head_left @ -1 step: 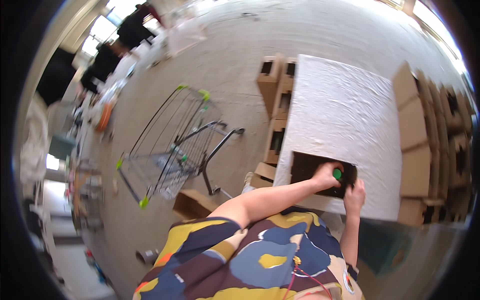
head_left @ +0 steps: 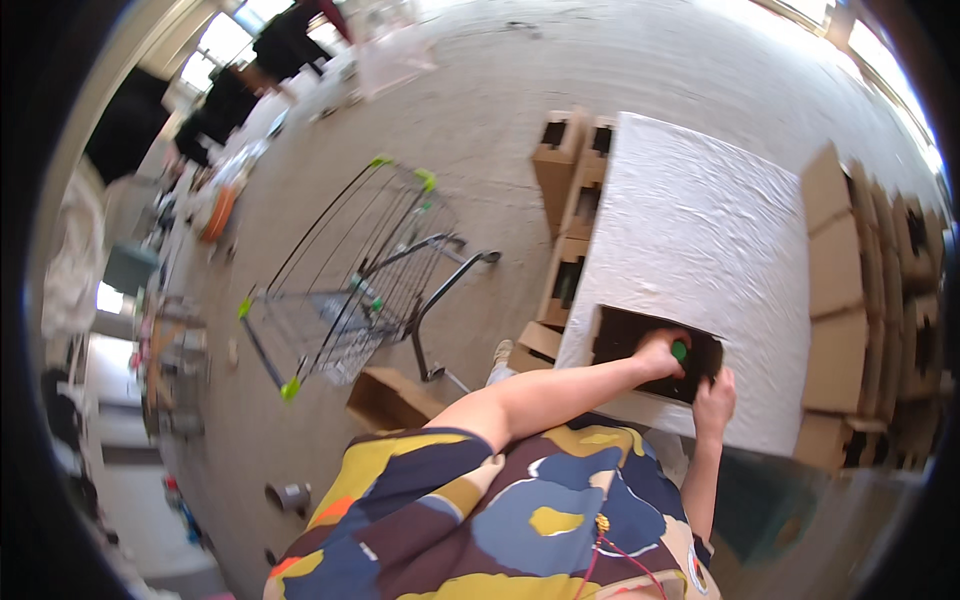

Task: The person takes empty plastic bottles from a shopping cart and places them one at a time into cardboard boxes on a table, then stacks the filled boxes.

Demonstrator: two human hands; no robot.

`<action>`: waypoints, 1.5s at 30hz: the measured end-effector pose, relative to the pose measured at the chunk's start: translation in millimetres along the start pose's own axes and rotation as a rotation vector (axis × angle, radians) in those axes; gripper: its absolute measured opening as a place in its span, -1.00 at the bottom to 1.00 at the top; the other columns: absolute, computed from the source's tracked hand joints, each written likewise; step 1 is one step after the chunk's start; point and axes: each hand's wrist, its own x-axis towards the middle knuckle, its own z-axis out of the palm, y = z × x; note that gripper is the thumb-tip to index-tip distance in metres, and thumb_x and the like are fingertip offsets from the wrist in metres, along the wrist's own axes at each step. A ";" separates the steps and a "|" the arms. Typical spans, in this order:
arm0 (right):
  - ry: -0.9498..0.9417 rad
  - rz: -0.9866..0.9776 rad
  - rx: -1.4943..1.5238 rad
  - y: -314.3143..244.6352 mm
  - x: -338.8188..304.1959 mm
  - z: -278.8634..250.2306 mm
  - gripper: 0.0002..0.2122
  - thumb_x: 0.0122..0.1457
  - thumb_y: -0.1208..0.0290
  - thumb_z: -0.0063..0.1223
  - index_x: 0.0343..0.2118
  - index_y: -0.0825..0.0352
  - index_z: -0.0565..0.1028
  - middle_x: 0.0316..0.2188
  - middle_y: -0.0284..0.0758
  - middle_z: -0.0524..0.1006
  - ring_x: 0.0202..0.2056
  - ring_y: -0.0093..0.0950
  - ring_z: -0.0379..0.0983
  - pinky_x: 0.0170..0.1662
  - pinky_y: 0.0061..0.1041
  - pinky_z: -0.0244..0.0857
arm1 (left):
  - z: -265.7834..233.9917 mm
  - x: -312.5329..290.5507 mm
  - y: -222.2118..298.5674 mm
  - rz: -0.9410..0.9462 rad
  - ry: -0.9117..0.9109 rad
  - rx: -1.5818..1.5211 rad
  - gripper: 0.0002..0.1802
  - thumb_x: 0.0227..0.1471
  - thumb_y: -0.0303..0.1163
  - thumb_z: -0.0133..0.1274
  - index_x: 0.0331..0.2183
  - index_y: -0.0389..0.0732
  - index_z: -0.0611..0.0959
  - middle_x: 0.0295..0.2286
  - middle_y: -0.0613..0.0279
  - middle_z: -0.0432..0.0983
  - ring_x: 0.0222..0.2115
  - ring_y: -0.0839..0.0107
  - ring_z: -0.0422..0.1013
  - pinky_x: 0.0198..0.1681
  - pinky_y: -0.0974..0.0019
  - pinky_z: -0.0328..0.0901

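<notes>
A cardboard box (head_left: pixel 625 345) with a dark inside lies open at the near edge of the white-covered table (head_left: pixel 700 210). My left hand (head_left: pixel 658 354) reaches into it from the left, fingers closed round something with a round green cap (head_left: pixel 680 351). It looks like a bottle, but its body is hidden by the hand and the box. My right hand (head_left: pixel 714 400) grips the near right edge of the box, fingers bent over the rim.
Upright cardboard boxes (head_left: pixel 568 225) line the table's left side. More boxes (head_left: pixel 838 280) crowd its right side. A shopping cart (head_left: pixel 365 280) with green corners stands to the left, holding bottles. An open box (head_left: pixel 390 400) sits on the floor nearby.
The whole view has shifted slightly, so the table and cart appear a little further right. My left hand and the green cap seem slightly lower in the box; my right hand keeps its grip.
</notes>
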 end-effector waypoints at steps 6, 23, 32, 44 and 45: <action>-0.069 -0.101 -0.013 2.4 11.6 -0.2 -0.89 0.11 0.53 -0.01 -0.35 0.47 0.42 -0.35 -0.04 0.44 -0.29 0.00 0.39 -0.23 -0.15 0.23 | -15.0 7.3 -6.1 -0.368 0.236 -0.111 -0.49 -0.34 -0.34 0.37 -0.21 -0.07 0.63 -0.31 0.14 0.59 -0.23 0.21 0.51 -0.15 0.16 0.40; -0.195 -0.008 -0.016 11.7 30.8 -0.1 -0.81 0.13 0.56 0.04 -0.20 0.50 0.48 -0.33 -0.05 0.57 -0.29 -0.19 0.52 -0.19 -0.29 0.35 | -176.2 -84.6 54.8 0.422 0.279 0.121 -0.69 -0.08 -0.44 0.17 -0.21 -0.24 0.60 -0.23 0.05 0.53 -0.17 0.09 0.47 -0.09 0.14 0.37; -0.179 0.561 0.046 -11.5 30.1 -4.0 -0.80 0.20 0.46 -0.01 -0.17 0.44 0.48 -0.36 -0.33 0.55 -0.32 -0.52 0.45 -0.32 -0.43 0.36 | -524.9 -219.1 -162.1 -0.060 1.285 -0.239 -0.66 0.02 -0.49 0.06 -0.09 -0.21 0.60 -0.25 0.23 0.58 -0.28 0.48 0.48 -0.16 0.39 0.39; 0.216 0.616 -0.557 46.4 17.5 -30.4 -0.45 0.12 0.36 0.10 0.22 0.13 0.28 0.07 -0.23 0.43 -0.05 -0.26 0.44 -0.19 -0.11 0.39 | -618.3 -304.0 -589.2 -1.057 1.209 -0.024 -0.49 -0.27 -0.39 0.16 -0.15 -0.31 0.62 -0.27 -0.08 0.60 -0.19 0.02 0.51 -0.10 0.18 0.36; 0.247 0.674 -0.489 23.7 8.8 4.5 -0.46 0.14 0.32 0.10 0.20 0.24 0.30 0.00 -0.17 0.49 -0.10 -0.23 0.49 -0.13 -0.14 0.42 | -621.7 -298.9 -586.5 -1.096 1.226 0.022 -0.49 -0.27 -0.41 0.16 -0.14 -0.29 0.61 -0.24 -0.10 0.58 -0.15 0.01 0.49 -0.05 0.15 0.35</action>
